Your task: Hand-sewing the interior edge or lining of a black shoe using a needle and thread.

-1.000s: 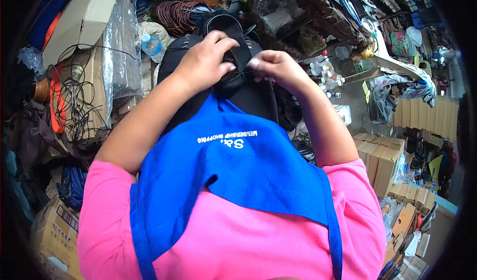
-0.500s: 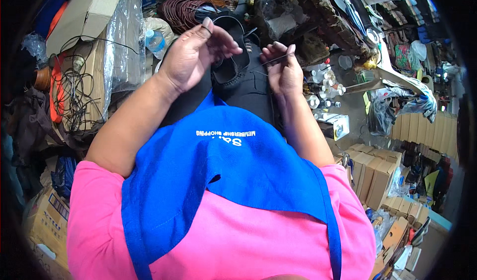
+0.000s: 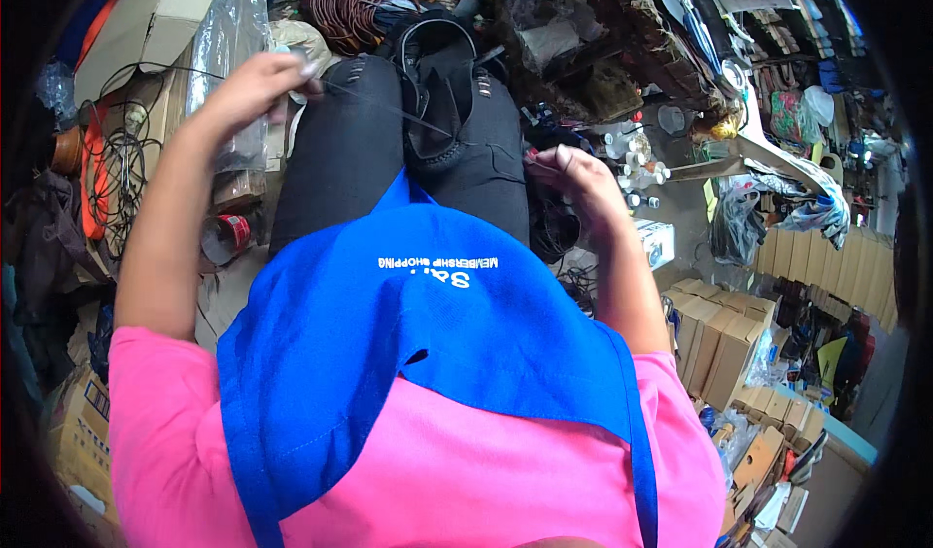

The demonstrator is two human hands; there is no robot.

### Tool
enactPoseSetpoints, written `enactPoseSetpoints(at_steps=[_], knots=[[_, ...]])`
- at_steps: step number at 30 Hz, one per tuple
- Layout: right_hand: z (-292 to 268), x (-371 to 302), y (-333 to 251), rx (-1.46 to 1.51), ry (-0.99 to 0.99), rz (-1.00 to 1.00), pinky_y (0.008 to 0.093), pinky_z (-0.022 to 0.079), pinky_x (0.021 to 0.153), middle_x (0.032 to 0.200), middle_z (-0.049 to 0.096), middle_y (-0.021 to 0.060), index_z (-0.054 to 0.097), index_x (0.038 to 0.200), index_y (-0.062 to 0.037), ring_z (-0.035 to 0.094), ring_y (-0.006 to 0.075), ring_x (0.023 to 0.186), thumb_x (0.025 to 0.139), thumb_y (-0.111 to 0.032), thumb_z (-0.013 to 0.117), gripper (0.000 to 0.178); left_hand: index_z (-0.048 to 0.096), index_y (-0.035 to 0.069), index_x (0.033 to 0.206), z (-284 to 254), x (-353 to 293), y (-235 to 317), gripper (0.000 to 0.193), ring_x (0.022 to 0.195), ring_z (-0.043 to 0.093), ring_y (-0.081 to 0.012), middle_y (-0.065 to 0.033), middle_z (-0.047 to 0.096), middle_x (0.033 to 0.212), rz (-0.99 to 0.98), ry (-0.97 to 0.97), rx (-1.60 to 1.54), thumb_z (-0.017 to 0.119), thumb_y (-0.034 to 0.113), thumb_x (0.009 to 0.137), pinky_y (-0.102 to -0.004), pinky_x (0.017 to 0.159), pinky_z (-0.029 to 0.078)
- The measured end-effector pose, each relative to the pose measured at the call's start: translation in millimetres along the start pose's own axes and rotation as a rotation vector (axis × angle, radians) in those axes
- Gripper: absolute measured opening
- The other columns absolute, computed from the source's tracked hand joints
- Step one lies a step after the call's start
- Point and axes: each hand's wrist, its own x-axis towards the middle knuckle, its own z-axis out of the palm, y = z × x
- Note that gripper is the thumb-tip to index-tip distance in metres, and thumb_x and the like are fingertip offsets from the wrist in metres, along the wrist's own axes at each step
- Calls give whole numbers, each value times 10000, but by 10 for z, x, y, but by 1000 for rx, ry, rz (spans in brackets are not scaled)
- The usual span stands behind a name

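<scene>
Indeed, the room is crowded on every side. At the left, a cardboard box (image 3: 155,23) leans beside clear plastic sheeting (image 3: 228,67), with a tangle of black wire (image 3: 131,174) and an orange strip (image 3: 95,184) near it. A coil of brown cord (image 3: 345,14) lies beyond the knees, small white-capped bottles (image 3: 632,150) cluster to the right, and cartons (image 3: 719,339) stand in a row on the grey floor farther along that side. The person's lap, in black trousers (image 3: 340,150), serves as the working place, with a blue apron (image 3: 418,276) covering the part nearest the body.

The black shoe (image 3: 442,150) rests between the thighs, its opening facing up. It lies between the two hands and apart from both. The left hand (image 3: 260,86), slightly blurred, is out to the left with its fingertips pinched on a dark thread (image 3: 413,119), which runs taut down to the shoe. The right hand (image 3: 583,179) is just beyond the right thigh, fingers curled; whether it grips anything cannot be told.
</scene>
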Motion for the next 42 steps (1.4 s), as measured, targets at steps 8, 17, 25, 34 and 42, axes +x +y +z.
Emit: enactPoseSetpoints(at_steps=[8, 17, 25, 34, 42], knots=[[329, 171, -752, -699, 50, -369, 301, 477, 825, 1050, 577, 52, 558, 1266, -102, 576, 161, 898, 746, -226, 768, 575, 574, 57, 1248, -159, 358, 136, 568, 954, 610, -165, -68, 602, 1204, 335, 288, 528, 679, 375, 789, -312, 844, 468], [1058, 498, -724, -1054, -103, -55, 391, 505, 725, 827, 676, 162, 688, 891, -44, 665, 293, 813, 780, -398, 708, 372, 701, -3, 934, 729, 1222, 240, 609, 872, 657, -326, -210, 673, 940, 8, 217, 1181, 687, 557, 697, -399, 793, 503], [1121, 159, -369, -863, 245, -118, 396, 496, 692, 781, 656, 187, 680, 835, -14, 654, 317, 763, 837, -392, 636, 380, 698, 76, 980, 751, 1439, 155, 417, 982, 636, -308, -154, 670, 1026, -62, 266, 1188, 726, 413, 736, -403, 847, 494], [936, 401, -566, -993, 118, -80, 339, 501, 652, 687, 648, 115, 703, 835, -56, 641, 206, 654, 778, -394, 708, 343, 648, 29, 1041, 846, 1071, 43, 485, 997, 611, -322, -163, 638, 1032, 258, 552, 1107, 735, 397, 737, -413, 852, 486], [913, 429, -601, -983, 90, -220, 389, 455, 624, 689, 622, 104, 656, 770, -53, 619, 230, 670, 753, -387, 727, 342, 622, 72, 850, 1416, 68, -172, 268, 754, 608, -283, -89, 592, 817, 841, 105, 833, 737, 279, 724, -378, 680, 491]])
